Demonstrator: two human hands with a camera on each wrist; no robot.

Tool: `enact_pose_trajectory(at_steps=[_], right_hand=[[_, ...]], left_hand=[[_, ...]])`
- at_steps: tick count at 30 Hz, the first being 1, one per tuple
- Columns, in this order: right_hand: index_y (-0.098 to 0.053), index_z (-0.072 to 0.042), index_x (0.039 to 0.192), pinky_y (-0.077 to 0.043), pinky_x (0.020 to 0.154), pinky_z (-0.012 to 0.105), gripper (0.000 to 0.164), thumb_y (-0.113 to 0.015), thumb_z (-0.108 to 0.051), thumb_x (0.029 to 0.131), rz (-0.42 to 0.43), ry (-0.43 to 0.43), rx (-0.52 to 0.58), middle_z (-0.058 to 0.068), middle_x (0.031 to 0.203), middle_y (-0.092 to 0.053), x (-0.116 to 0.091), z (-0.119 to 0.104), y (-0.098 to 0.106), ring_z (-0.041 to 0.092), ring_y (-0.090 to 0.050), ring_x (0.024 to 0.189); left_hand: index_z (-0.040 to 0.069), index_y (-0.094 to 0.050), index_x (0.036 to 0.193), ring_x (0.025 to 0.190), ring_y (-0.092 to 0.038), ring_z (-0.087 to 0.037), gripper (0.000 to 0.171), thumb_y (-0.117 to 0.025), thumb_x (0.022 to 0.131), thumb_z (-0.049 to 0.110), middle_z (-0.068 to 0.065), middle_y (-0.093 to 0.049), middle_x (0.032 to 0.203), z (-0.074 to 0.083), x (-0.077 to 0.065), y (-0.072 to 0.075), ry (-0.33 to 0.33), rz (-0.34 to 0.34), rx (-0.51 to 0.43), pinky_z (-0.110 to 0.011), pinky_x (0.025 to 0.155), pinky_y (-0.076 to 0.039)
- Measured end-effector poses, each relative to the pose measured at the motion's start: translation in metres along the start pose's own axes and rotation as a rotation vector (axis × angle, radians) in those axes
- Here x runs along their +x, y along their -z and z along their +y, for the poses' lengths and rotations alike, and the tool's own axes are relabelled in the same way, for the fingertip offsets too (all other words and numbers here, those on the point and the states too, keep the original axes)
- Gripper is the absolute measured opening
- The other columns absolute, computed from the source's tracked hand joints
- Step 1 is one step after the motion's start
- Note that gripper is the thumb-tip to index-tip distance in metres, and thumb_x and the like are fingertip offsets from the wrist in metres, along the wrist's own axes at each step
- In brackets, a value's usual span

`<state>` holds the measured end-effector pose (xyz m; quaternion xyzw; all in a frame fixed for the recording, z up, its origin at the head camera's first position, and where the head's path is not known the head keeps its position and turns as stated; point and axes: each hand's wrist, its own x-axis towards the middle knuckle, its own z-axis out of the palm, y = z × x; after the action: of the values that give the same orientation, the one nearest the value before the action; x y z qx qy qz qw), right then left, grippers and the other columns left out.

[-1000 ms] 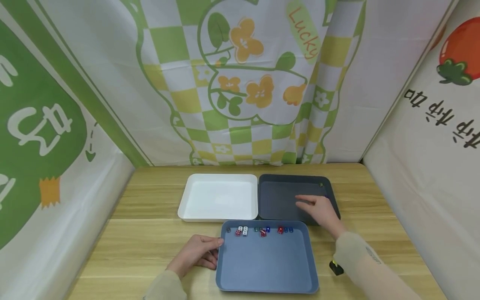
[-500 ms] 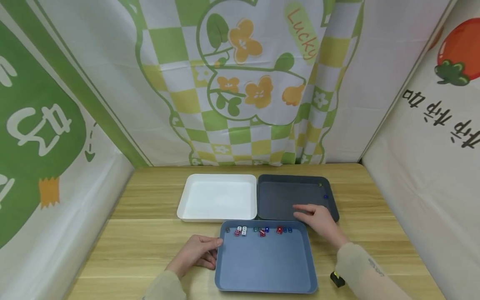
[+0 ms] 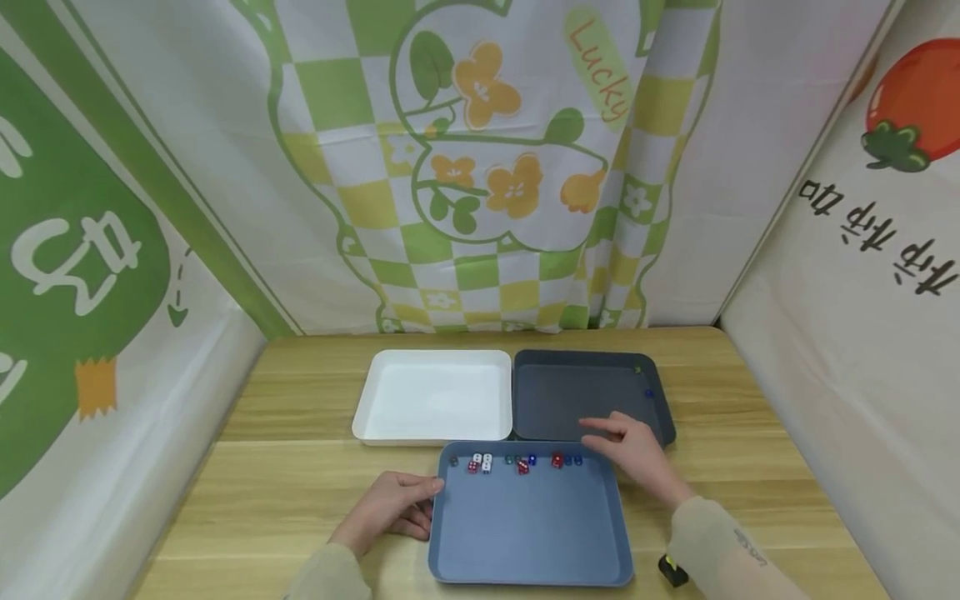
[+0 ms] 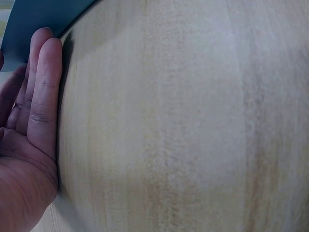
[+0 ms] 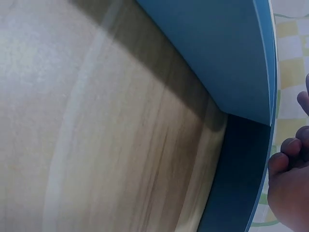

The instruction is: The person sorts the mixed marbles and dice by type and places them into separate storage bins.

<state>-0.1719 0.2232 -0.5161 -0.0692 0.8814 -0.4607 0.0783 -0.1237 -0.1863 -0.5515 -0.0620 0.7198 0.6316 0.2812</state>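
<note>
The left hand (image 3: 393, 508) holds the left wall of the blue tray (image 3: 532, 533), thumb tip at the rim and fingers along the outside, presumably to steady it on the counter (image 3: 300, 467). The small dice (image 3: 557, 460) lie along the tray's far side, a placing that seems to shorten the reach to the 2 trays just behind: the white tray (image 3: 438, 392) and, to its right, the black tray (image 3: 555, 392). The right hand (image 3: 633, 450) hovers by the blue tray's far right corner, thumb and forefinger a narrow gap apart with nothing visible between; that shape suits such small things. A yellowish-green die (image 3: 638, 369) and a blue die (image 3: 649, 393) lie near the black tray's right wall, perhaps to leave its middle free.
</note>
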Motion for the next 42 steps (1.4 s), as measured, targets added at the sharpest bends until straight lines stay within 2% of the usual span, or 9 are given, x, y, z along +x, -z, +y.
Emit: enact_pose_trajectory(at_steps=[8,15,22,30,42], right_hand=[[-0.074,-0.018,0.127,-0.036,0.058,0.026,0.04,-0.078,-0.036,0.091,-0.005,-0.028,0.034,0.002,0.077,-0.04,-0.005,0.003,-0.007,0.018,-0.04,0.071],[-0.076,-0.015,0.123,-0.037,0.058,0.025,0.035,-0.079,-0.031,0.091,0.004,-0.017,0.044,0.002,0.077,-0.043,-0.008,-0.001,-0.013,0.018,-0.042,0.072],[-0.077,-0.018,0.121,-0.037,0.059,0.025,0.032,-0.08,-0.029,0.09,0.012,-0.048,0.051,0.002,0.078,-0.043,-0.01,0.0,-0.017,0.018,-0.042,0.073],[-0.078,-0.02,0.119,-0.04,0.061,0.025,0.029,-0.08,-0.024,0.09,0.031,-0.071,-0.026,0.002,0.079,-0.048,-0.014,0.007,-0.019,0.018,-0.045,0.077],[-0.079,-0.017,0.116,-0.041,0.061,0.025,0.027,-0.08,-0.019,0.088,0.066,-0.086,-0.087,-0.001,0.077,-0.053,-0.019,0.012,-0.021,0.016,-0.046,0.074]], left_hand=[[-0.005,-0.071,0.12,0.058,-0.069,-0.016,0.051,-0.072,0.096,0.039,-0.009,-0.07,0.072,0.0,0.0,-0.002,-0.008,0.0,0.001,-0.039,0.063,-0.064],[-0.003,-0.072,0.12,0.059,-0.069,-0.015,0.051,-0.072,0.095,0.04,-0.009,-0.07,0.074,0.002,-0.001,-0.001,-0.002,0.001,-0.012,-0.038,0.063,-0.064],[-0.004,-0.072,0.12,0.059,-0.069,-0.015,0.051,-0.072,0.095,0.04,-0.009,-0.07,0.072,0.003,-0.002,-0.001,-0.005,0.004,-0.002,-0.038,0.063,-0.064],[-0.004,-0.073,0.118,0.059,-0.069,-0.015,0.051,-0.072,0.095,0.041,-0.009,-0.071,0.072,0.002,-0.002,-0.002,-0.003,0.008,0.001,-0.038,0.063,-0.064],[-0.003,-0.073,0.119,0.06,-0.07,-0.015,0.05,-0.073,0.095,0.04,-0.009,-0.07,0.074,0.003,-0.002,-0.002,0.006,0.013,-0.004,-0.038,0.064,-0.064]])
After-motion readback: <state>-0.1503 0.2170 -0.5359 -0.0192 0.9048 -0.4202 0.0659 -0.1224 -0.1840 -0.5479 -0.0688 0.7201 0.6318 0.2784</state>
